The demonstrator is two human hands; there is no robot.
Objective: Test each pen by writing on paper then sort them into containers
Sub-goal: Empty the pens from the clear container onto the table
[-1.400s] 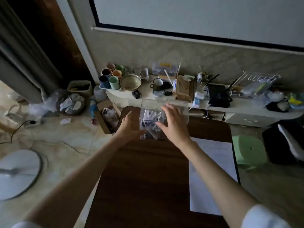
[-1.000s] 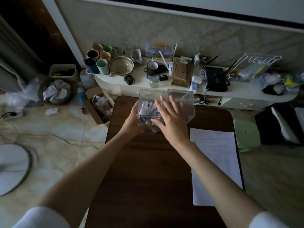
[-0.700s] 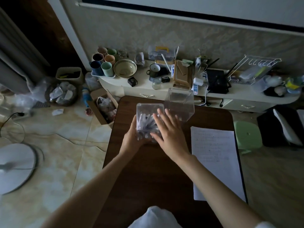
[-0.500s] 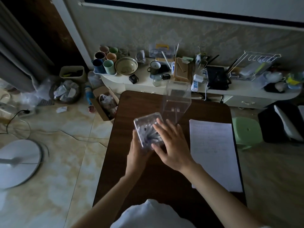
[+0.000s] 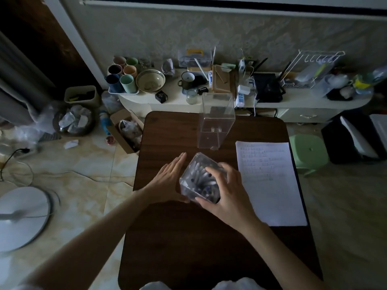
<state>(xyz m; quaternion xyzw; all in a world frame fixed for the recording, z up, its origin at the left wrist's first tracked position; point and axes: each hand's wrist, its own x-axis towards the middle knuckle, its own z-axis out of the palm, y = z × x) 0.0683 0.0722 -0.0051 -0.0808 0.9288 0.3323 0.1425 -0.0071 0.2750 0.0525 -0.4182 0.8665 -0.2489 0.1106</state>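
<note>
Dim room, dark wooden counter (image 5: 188,248) beneath both hands. Gripping a clear box of pens (image 5: 199,181) with the right hand (image 5: 228,193): fingers (image 5: 213,170) curled over its far top edge, thumb hooked at the near corner. Bracing it with the left hand (image 5: 165,183), fingers (image 5: 178,162) straight and flat along the left wall, pinching nothing. Turned corner-on and seemingly tipped, mouth up toward the camera, pens (image 5: 201,176) fanned inside. Resting on the counter or lifted off it: cannot tell.

Likely trouble: smooth plastic, only one curled hand on it. Risk of a slip or further tilt, then pens spilling out and rolling past the left fingers, over the counter edge to the floor (image 5: 83,185).

Just beyond the fingertips: tall empty box (image 5: 216,122), upright and narrow-footed, easy to knock over on a forward reach. Right of the right fingers: paper (image 5: 272,185), flat, faint rows of writing on it, near enough to be dragged by a forearm. Past the paper, off the counter: green stool (image 5: 310,151). Far beyond the fingertips: low shelf (image 5: 293,101) with cups (image 5: 125,80) and a bowl (image 5: 150,80), well apart, no hindrance.
</note>
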